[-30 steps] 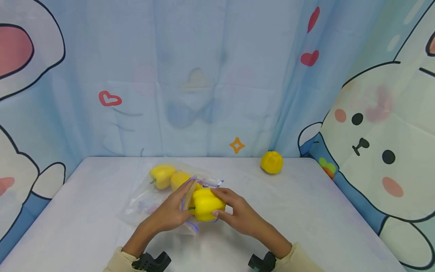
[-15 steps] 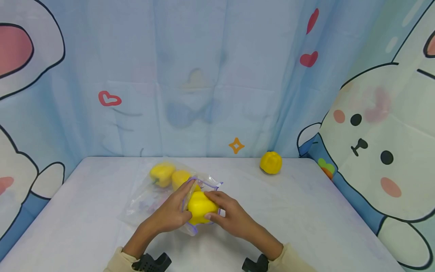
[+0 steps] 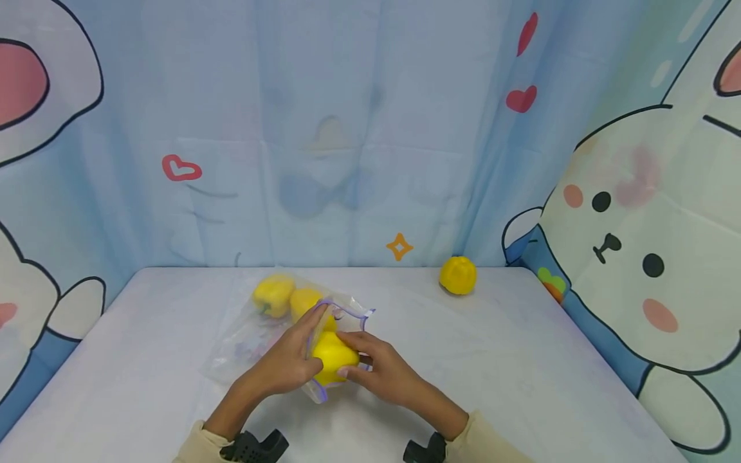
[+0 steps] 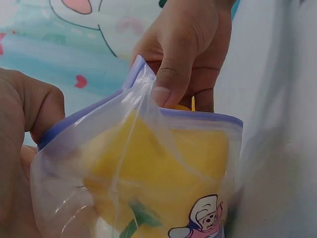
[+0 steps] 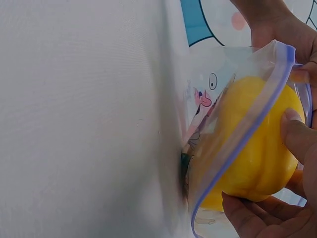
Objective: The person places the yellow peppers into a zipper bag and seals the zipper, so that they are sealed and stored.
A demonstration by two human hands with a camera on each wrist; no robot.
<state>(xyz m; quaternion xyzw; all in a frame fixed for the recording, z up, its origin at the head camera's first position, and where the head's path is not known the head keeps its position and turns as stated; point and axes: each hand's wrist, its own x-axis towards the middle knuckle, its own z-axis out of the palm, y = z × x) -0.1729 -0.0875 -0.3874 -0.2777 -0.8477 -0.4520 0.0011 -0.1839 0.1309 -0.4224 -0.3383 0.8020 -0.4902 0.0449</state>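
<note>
A clear zip bag (image 3: 234, 344) with a purple-edged mouth lies on the table, two yellow bell peppers (image 3: 274, 294) inside its far end. My left hand (image 3: 283, 360) grips the rim of the mouth, with the thumb bent over the purple edge (image 4: 91, 113) in the left wrist view. Another yellow bell pepper (image 5: 265, 144) is partly inside the mouth, its green stem (image 4: 138, 220) pointing inward. Around its outer end, the fingers and thumb of my right hand (image 3: 384, 370) hold it. The bag wall and left hand partly hide this pepper in the head view.
One more yellow bell pepper (image 3: 458, 276) stands by the far edge of the white table (image 3: 550, 360), right of the bag. Behind the table hangs a light blue curtain (image 3: 324, 128) printed with cartoon figures.
My right hand has moved left, carrying the bell pepper deeper into the bag's mouth, and its stem has gone out of sight in the head view. The left hand stays at the rim.
</note>
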